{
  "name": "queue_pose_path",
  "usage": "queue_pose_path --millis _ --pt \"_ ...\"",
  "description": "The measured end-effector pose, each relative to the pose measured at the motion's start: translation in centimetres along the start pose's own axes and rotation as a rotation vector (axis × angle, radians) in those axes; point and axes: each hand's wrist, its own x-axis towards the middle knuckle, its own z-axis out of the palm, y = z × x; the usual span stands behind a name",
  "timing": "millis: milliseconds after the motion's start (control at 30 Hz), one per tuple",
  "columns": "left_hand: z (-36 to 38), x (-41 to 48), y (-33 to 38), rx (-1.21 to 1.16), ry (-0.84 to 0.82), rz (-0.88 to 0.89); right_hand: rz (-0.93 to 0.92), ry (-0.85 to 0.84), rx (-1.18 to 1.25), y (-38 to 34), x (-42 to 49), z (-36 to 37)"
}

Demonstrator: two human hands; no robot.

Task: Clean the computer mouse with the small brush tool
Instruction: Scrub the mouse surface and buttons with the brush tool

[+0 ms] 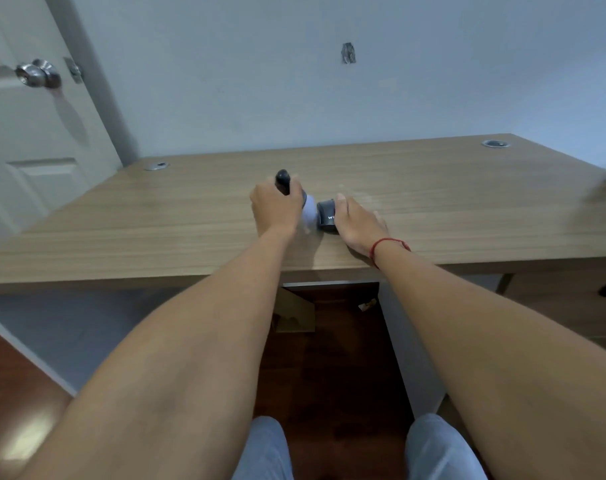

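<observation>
At frame centre my left hand grips the brush beside the mouse on the desk, my right hand lies open against it, so brushing seems just starting.

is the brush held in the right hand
No, the left hand grips the brush, while the right hand rests on the mouse.

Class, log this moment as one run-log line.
left hand: gripping brush tool | right hand: on mouse | desk: bristles beside mouse
</observation>
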Motion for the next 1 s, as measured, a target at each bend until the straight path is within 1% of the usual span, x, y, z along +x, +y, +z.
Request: queue_pose_path --millis 67,100,133,233,267,300,367,400,467,533,567,633,667,700,733,800,833,867,900,967,1000 --pt "0.0 0.3 0.8 -0.152 0.066 -0.041 -0.004 0.002 0.008 0.1 0.0 0.0" --pt "0.1 0.3 0.9 -0.18 0.063 -0.043 -0.014 0.005 0.003 0.2 -0.1 0.1" --pt "0.3 0.1 0.8 -0.15 0.02 -0.016 -0.024 0.009 -0.006 0.4 -0.3 0.1" --pt "0.6 -0.2 -0.9 0.118 -0.197 0.146 -0.046 0.027 -0.041 0.6 -0.6 0.5" --pt "0.5 0.1 -1.3 0.165 -0.22 0.178 -0.041 0.025 -0.045 0.7 -0.4 0.6" --pt "0.3 0.5 -1.2 0.16 -0.204 0.196 -0.034 0.027 -0.034 0.7 -0.2 0.6" --pt "0.1 1.2 0.0 0.043 -0.143 0.176 -0.004 0.036 0.041 0.8 0.1 0.4" --pt "0.1 1.6 0.7 -0.037 -0.138 0.152 0.006 0.035 0.088 0.8 0.1 0.2" --pt "0.5 1.8 1.7 -0.099 -0.197 0.142 0.01 0.021 0.163 1.0 0.2 0.0" --pt "1.1 1.5 1.6 -0.004 -0.281 0.195 0.005 0.014 0.19 1.2 0.4 0.0" --pt "1.3 1.5 1.2 0.063 -0.293 0.202 0.004 0.02 0.202 1.4 0.5 0.1" --pt "1.2 1.9 0.7 0.234 -0.256 0.178 0.002 0.036 0.211 1.5 0.7 0.3" --pt "0.9 2.2 0.6 0.28 -0.239 0.181 0.003 0.042 0.204 1.4 0.5 0.4" --pt "0.7 2.5 0.9 0.267 -0.238 0.176 -0.001 0.049 0.203 1.5 0.6 0.5" --pt "0.5 2.7 1.2 0.192 -0.245 0.179 -0.001 0.053 0.2 1.5 0.6 0.4" --pt "0.8 2.6 2.0 -0.076 -0.312 0.094 -0.013 0.051 0.204 1.5 0.5 0.4" --pt "1.0 2.4 2.3 -0.154 -0.36 0.052 -0.024 0.046 0.211 1.5 0.5 0.4" --pt "1.3 2.1 2.4 -0.146 -0.401 0.044 -0.028 0.04 0.216 1.5 0.4 0.4" --pt "1.6 2.1 2.2 -0.069 -0.422 0.065 -0.035 0.036 0.22 1.5 0.4 0.4" --pt "1.8 2.3 1.7 0.165 -0.373 0.131 -0.033 0.042 0.218 1.4 0.2 0.5" --pt "1.7 2.4 1.8 0.245 -0.342 0.151 -0.027 0.056 0.218 1.5 0.1 0.4"
